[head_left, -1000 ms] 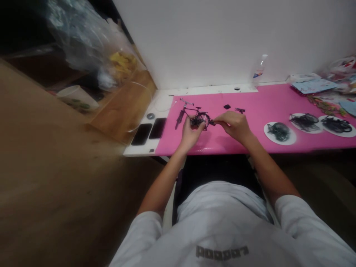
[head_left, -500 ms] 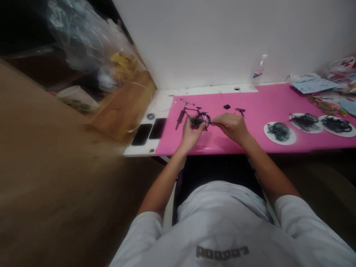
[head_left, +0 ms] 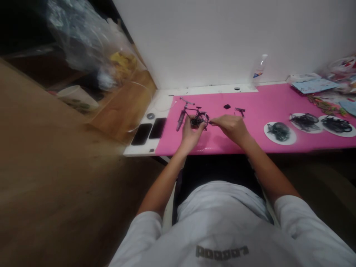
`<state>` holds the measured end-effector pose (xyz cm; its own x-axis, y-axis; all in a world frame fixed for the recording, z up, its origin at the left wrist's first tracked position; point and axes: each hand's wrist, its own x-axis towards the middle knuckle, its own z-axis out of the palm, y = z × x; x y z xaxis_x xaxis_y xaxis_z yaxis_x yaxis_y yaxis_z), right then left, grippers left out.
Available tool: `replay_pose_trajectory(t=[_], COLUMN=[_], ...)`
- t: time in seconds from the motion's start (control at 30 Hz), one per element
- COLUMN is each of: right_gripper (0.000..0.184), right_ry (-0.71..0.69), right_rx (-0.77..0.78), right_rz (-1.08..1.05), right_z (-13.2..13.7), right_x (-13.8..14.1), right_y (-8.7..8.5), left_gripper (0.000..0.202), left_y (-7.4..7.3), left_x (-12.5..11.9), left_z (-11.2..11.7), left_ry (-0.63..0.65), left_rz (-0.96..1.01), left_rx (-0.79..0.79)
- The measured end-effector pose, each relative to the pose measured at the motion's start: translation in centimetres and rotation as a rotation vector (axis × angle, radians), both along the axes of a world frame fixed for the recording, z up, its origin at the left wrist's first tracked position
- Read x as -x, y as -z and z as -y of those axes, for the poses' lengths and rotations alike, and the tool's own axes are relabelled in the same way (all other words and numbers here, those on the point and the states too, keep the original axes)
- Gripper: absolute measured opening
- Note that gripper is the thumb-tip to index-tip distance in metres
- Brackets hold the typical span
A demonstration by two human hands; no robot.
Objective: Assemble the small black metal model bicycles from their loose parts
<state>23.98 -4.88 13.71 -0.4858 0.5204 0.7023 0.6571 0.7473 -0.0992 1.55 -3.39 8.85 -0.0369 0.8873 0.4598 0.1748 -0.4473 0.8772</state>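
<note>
A small black model bicycle (head_left: 190,109) stands upright over the pink table cover, its handlebar towards the far left. My left hand (head_left: 190,135) grips it low near the rear wheel, thumb and fingers on either side. Right behind the rear wheel, my right hand (head_left: 230,125) is closed in a pinch on a tiny dark piece (head_left: 211,122), too small to make out. Beyond the right hand lie a flat black square (head_left: 227,106) and a small black pistol-shaped part (head_left: 240,111).
White plates with tangled black parts (head_left: 279,132) stand at the right. Two dark phones (head_left: 142,134) lie at the left edge beside a small round grey object (head_left: 150,116). A clear bottle (head_left: 260,66) stands by the wall; blue packets (head_left: 314,85) lie far right.
The bicycle's front wheel has turned slightly, now showing a wider side. My right hand has shifted a little to the left. The left hand keeps its grip.
</note>
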Motion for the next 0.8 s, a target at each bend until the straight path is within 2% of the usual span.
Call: replay_pose_trajectory(t=[0.07,0.17,0.4,0.5,0.6,0.8], right_gripper=[0.021,0.026,0.062,0.066,0.060,0.025], right_ry=[0.051,0.088,0.184,0.232,0.248,0.151], right_rx=[0.012,0.059,0.092,0.105,0.165,0.418], right_rz=[0.037,0.057,0.089,0.097,0.067,-0.013], right_z=[0.1,0.2,-0.2,-0.2,0.2,1.3], right_x=[0.0,0.2,0.9,1.4,1.9,2.4], right_y=[0.0,0.1,0.7,0.9,0.8,0.1], left_gripper=[0.039,0.038,0.040,0.042,0.044,0.044], left_y=[-0.1,-0.2,-0.1,-0.2,-0.2,-0.1], left_x=[0.0,0.0,-0.1,-0.1,0.0,0.0], left_z=[0.1,0.2,0.2,0.3,0.4,0.4], left_ry=[-0.012,-0.018,-0.022,-0.068,-0.068,-0.085], left_rz=[-0.011,-0.018,-0.008,-0.033,-0.047,-0.066], left_rx=[-0.009,-0.013,-0.039,-0.072,-0.072,-0.083])
